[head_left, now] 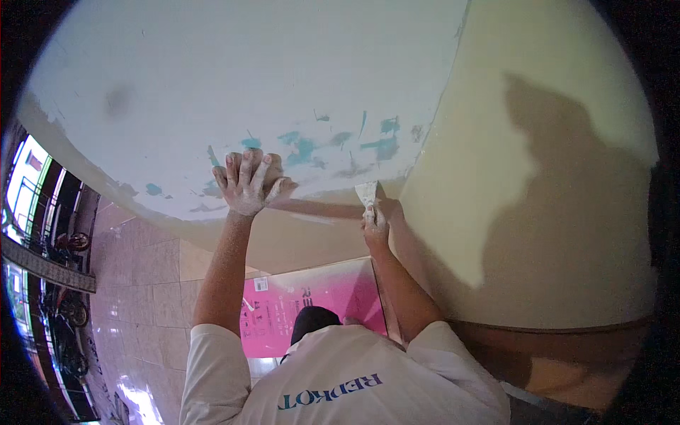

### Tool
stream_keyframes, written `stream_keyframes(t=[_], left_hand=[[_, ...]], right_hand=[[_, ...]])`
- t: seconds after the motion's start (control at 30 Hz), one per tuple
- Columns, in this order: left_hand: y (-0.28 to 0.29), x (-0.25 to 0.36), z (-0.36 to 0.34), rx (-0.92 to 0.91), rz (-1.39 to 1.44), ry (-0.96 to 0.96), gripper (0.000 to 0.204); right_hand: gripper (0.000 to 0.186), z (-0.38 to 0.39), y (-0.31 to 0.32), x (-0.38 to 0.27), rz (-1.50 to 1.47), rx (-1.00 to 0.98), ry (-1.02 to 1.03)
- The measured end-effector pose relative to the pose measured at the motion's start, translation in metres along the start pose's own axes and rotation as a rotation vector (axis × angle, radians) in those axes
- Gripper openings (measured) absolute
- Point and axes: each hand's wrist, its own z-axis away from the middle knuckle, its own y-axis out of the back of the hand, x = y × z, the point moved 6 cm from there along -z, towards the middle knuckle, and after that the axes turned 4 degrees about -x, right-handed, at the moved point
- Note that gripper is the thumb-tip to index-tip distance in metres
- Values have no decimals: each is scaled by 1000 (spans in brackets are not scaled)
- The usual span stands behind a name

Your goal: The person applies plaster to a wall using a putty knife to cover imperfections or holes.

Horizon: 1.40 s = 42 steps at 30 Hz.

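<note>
My left hand (249, 185) lies on the white wall (283, 64) with its fingers spread, and pale dust coats the fingers. In my right hand (375, 225), fingers wrap round the handle of a putty knife (366, 192). Its broad blade, smeared with white, points up at the wall's lower band, close to the corner. Several teal patches (303, 150) and grey smears (341, 139) mark the white surface above and between my hands. Whether the blade's edge touches the wall I cannot tell.
At the right, a cream wall (460, 177) meets the white one and carries a dark shadow. Below my hands lies a pink printed board or box (283, 312). Light tiles (142, 283) cover the floor at the left, with motorbikes (71, 312) beyond them.
</note>
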Motion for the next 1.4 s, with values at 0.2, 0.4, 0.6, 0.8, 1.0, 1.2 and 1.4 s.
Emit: stream_keyframes(t=[0.2,0.4,0.6,0.8,1.0,1.2,1.4], left_hand=[[0,1,-1,-18,2,21,62],[5,0,1,9,-34,9,60],[3,3,0,2,20,22,62],[0,-5,9,-279,148,58,68],[36,-91,100,-409,18,355,94],[67,-145,62,-447,3,405,105],[45,-149,98,-447,-19,326,110]], right_hand=[[37,9,3,-16,20,13,24],[35,10,-11,-32,-50,-64,37],[37,2,-11,-23,82,-101,82],[36,-13,-5,-5,122,-89,60],[33,17,-37,-9,-51,-155,-142],[33,35,-70,-52,-87,-198,-78],[36,51,-92,-39,-114,-180,-192]])
